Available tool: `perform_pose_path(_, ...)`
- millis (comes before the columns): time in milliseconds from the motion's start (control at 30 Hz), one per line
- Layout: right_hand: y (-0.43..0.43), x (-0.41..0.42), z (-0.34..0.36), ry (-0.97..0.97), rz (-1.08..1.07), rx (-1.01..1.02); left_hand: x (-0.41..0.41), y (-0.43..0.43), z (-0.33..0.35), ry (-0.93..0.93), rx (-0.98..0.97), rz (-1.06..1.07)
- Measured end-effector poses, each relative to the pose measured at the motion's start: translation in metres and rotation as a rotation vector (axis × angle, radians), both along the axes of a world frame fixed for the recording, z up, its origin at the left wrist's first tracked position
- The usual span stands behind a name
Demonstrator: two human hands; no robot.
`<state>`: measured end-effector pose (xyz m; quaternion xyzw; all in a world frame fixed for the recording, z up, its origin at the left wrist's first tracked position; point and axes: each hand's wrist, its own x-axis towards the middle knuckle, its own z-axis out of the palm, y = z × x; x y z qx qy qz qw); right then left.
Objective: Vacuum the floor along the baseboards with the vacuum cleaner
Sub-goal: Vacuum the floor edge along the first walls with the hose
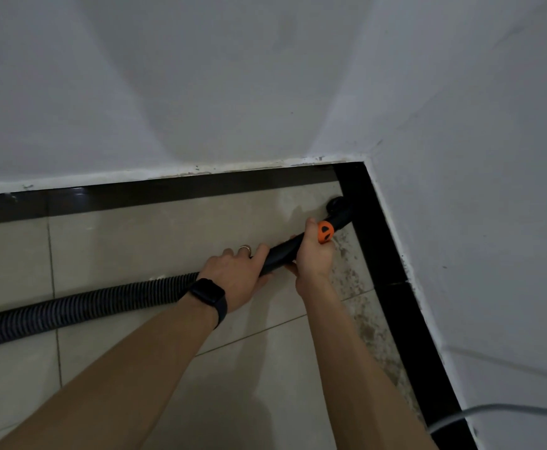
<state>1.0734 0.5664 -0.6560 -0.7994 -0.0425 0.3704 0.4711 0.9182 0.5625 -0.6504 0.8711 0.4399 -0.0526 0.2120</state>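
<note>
Fingers (258,252) clenched around a black vacuum wand (281,254), a person holds the tool with both hands at the corner of a tiled room, seen from above. At the left edge of the frame the ribbed black hose (86,303) enters and runs across the beige floor tiles (135,248) toward the centre, where it passes under the left hand (236,277). That wrist wears a black smartwatch (208,298), and a ring (245,248) shows on one finger; the hand grasps the wand from above. Just to the right, the right hand (314,254) grips the same wand nearer its tip, thumb lying along the top beside an orange collar (325,232). Right of centre, the black nozzle (338,206) sits low at the foot of the right-hand baseboard (389,254), close to the corner where it meets the rear baseboard (135,198); black on black, contact cannot be told. Dark specks of dirt (353,280) lie on the tiles along the right-hand baseboard, below the nozzle in the frame. White walls (265,76) rise above both baseboards. At the lower right a grey cable (493,409) crosses wall and baseboard.
</note>
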Motion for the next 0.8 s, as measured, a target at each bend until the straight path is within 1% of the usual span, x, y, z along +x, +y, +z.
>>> perform_pose_path(167, 0.016, 0.0, 0.002, -0.069, 0.025, -0.013, 0.006, 0.006, -0.005, -0.074, -0.056, 0.064)
perform_pose_path(333, 0.037, 0.001, 0.007, -0.068, 0.054, -0.027, 0.009, 0.019, -0.011, -0.12, -0.074, 0.12)
perform_pose_path(433, 0.044, -0.001, 0.011, 0.003, 0.031, -0.001, 0.009, 0.023, -0.012, -0.109, -0.051, 0.109)
perform_pose_path(533, 0.037, -0.003, 0.012, 0.124, -0.001, 0.102, 0.005, 0.025, -0.01, -0.076, -0.032, 0.074)
perform_pose_path(633, 0.022, -0.009, 0.016, 0.217, -0.006, 0.153, -0.006, 0.021, -0.006, -0.041, -0.025, 0.027)
perform_pose_path(800, -0.002, -0.049, 0.016, 0.226, -0.091, 0.142, -0.042, 0.007, -0.001, 0.028, 0.002, -0.054)
